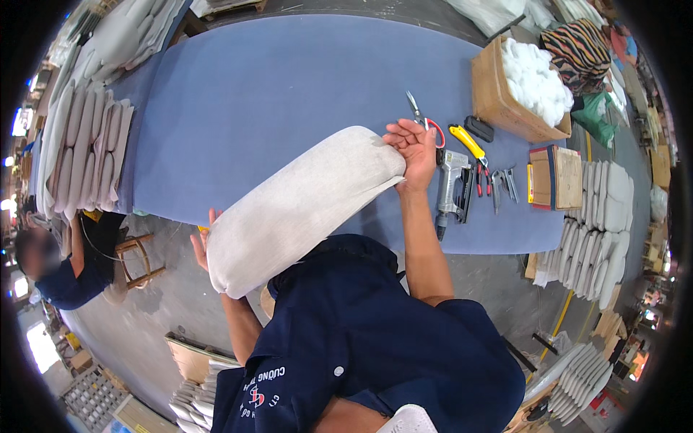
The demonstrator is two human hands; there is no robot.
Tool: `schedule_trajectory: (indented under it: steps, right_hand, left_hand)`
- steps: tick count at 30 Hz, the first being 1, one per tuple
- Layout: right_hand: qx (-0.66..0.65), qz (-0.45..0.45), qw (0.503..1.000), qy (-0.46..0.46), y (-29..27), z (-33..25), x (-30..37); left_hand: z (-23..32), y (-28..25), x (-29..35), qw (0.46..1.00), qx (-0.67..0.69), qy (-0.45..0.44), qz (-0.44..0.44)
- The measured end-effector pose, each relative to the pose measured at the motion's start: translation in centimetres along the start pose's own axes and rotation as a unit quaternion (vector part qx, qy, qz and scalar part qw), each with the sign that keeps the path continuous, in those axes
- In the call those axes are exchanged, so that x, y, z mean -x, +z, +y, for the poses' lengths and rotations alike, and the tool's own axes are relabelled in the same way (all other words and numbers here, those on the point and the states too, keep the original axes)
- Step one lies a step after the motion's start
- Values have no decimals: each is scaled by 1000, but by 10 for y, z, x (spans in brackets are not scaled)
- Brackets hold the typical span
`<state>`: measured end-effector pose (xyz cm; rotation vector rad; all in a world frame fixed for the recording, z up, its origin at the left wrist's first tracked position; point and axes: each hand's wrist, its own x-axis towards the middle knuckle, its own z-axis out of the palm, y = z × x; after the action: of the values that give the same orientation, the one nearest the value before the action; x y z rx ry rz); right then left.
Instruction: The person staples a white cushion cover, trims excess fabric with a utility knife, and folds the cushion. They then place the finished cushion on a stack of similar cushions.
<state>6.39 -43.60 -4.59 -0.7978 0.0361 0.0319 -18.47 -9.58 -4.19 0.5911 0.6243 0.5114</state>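
Observation:
A long, plump cushion (310, 202) in light grey fabric slants over the table's near edge, its right end farther from me. My right hand (417, 155) presses its palm to that end, fingers stretched out beside the fabric. At the lower left end, my left hand (200, 249) bears against the cushion with fingers spread; most of that palm is hidden behind it. Held between both hands, the cushion shows a folded seam edge at its right end. Close to my right hand lie scissors (435, 131) with red handles and a grey staple gun (452, 180).
On the blue table (289, 79) are a yellow cutter (468, 141), red-handled pliers (483, 177) and a carton (498, 101) of white stuffing. Grey padded covers (86, 144) are stacked at left, more (603, 216) at right. Another person (79, 267) is at far left.

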Motion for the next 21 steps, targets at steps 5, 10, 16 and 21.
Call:
schedule_trajectory:
  steps: [5, 10, 16, 21]
  right_hand:
    - [-8, 42, 999, 3, -28, 8, 1]
    - [-51, -12, 998, -32, -39, 13, -7]
    - [18, -42, 998, -47, 7, 19, -52]
    - [436, -47, 890, 124, -45, 69, -53]
  left_hand:
    - [-7, -13, 1, 996, -26, -63, -58]
    - [-18, -34, -11, 999, -36, 28, -18]
    - [9, 21, -45, 999, 24, -7, 43]
    - [-11, -63, -91, 901, -421, 23, 102]
